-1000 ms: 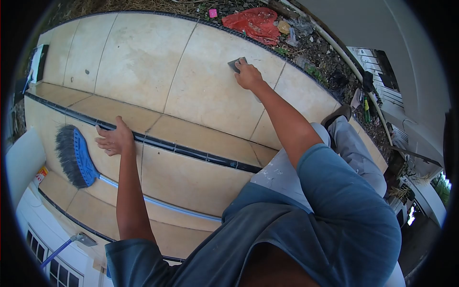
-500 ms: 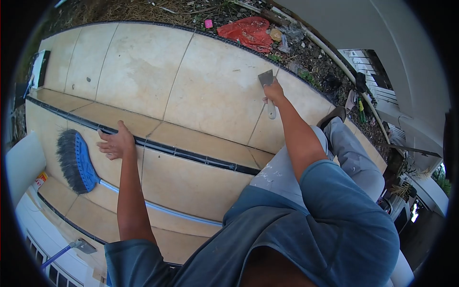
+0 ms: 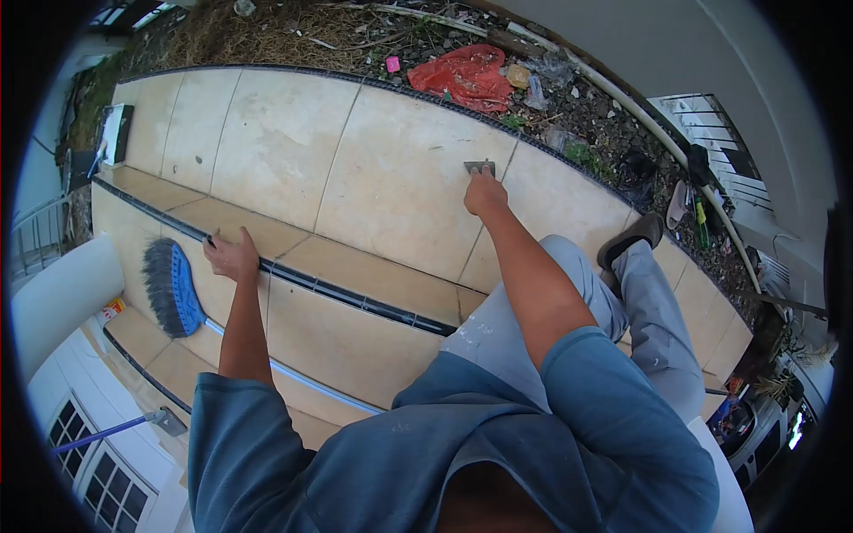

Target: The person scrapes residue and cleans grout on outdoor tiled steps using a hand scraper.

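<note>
My right hand [image 3: 485, 192] is closed on a scraper [image 3: 480, 167], its flat metal blade against the beige tiles [image 3: 391, 169] near a grout line. The scraper's handle is hidden under the hand. My left hand [image 3: 233, 256] rests on the dark edge strip [image 3: 355, 301] of the step, thumb and fingers apart, holding nothing. Just left of and below it lies a blue broom [image 3: 184, 298] with dark bristles, its pale blue pole running behind my left forearm.
Along the far edge is soil with a red plastic bag [image 3: 462, 78], a pink item [image 3: 393, 64] and pipes. A black and white box [image 3: 115, 133] stands at the left end. A white column [image 3: 67, 306] and a purple-handled tool [image 3: 107, 433] are at lower left.
The scraper has turned from showing its handle to blade-down on the tiles, with my right hand over it. The view has shifted, and my left hand remains on the step edge.
</note>
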Action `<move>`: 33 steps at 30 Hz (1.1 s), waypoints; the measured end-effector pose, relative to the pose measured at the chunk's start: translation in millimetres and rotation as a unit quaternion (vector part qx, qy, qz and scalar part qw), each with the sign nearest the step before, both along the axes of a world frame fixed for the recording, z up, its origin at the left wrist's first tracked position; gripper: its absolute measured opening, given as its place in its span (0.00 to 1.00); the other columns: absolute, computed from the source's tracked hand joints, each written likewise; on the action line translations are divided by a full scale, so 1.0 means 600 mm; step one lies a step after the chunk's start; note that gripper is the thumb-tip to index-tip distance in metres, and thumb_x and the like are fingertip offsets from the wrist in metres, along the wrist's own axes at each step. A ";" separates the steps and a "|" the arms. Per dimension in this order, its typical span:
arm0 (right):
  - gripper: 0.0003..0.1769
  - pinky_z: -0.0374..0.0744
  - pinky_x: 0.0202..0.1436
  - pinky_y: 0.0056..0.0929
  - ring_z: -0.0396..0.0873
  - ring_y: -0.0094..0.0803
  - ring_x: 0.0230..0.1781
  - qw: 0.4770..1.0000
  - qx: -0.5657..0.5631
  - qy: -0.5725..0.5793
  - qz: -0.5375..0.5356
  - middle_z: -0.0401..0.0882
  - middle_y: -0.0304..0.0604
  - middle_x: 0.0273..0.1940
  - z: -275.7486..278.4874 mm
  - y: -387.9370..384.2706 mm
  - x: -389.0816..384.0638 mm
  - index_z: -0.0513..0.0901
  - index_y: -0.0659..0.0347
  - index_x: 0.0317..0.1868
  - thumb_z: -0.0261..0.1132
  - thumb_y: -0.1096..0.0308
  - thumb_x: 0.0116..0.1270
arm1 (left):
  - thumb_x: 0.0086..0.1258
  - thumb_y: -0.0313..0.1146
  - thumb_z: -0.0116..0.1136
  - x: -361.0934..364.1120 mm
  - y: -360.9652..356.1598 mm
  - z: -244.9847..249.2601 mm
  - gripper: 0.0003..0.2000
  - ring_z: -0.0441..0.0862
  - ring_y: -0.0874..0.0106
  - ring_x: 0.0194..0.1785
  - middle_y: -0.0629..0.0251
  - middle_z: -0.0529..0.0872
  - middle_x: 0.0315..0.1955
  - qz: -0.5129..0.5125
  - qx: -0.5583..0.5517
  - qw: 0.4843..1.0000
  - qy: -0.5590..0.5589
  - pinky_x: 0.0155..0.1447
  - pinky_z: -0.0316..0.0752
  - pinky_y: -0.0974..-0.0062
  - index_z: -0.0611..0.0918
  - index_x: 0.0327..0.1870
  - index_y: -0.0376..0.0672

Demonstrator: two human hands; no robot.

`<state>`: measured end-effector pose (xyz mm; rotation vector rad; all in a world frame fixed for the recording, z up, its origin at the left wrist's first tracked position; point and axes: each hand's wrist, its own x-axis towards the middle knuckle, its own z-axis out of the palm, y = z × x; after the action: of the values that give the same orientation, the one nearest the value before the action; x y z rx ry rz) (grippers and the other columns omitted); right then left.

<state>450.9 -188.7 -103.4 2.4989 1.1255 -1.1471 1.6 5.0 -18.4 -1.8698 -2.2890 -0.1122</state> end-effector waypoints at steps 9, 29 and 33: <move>0.30 0.75 0.66 0.38 0.74 0.43 0.64 0.995 -0.002 0.082 0.058 0.52 0.45 0.77 0.037 -0.058 0.031 0.69 0.46 0.71 0.49 0.73 0.69 | 0.34 0.68 0.76 0.493 -0.101 -0.229 0.75 0.20 0.39 0.77 0.42 0.22 0.75 0.065 -0.448 0.867 -0.210 0.70 0.34 0.25 0.31 0.78 0.55; 0.27 0.82 0.55 0.40 0.82 0.47 0.52 0.987 0.063 -0.011 0.149 0.58 0.53 0.74 -0.007 0.088 -0.015 0.71 0.53 0.69 0.52 0.71 0.69 | 0.35 0.71 0.74 0.544 -0.105 -0.191 0.80 0.10 0.38 0.73 0.39 0.10 0.69 0.111 -0.516 0.830 -0.183 0.70 0.28 0.28 0.18 0.73 0.51; 0.28 0.79 0.59 0.40 0.80 0.50 0.56 0.990 0.045 -0.008 0.135 0.56 0.52 0.75 -0.010 0.104 -0.008 0.69 0.51 0.71 0.48 0.71 0.70 | 0.33 0.71 0.75 0.545 -0.104 -0.194 0.80 0.10 0.37 0.73 0.37 0.12 0.70 0.109 -0.509 0.834 -0.183 0.69 0.27 0.26 0.20 0.74 0.53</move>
<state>446.0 -126.1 -109.2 2.3202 1.4868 -1.0193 328.8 -57.3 -134.8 -2.0391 -3.1710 1.0837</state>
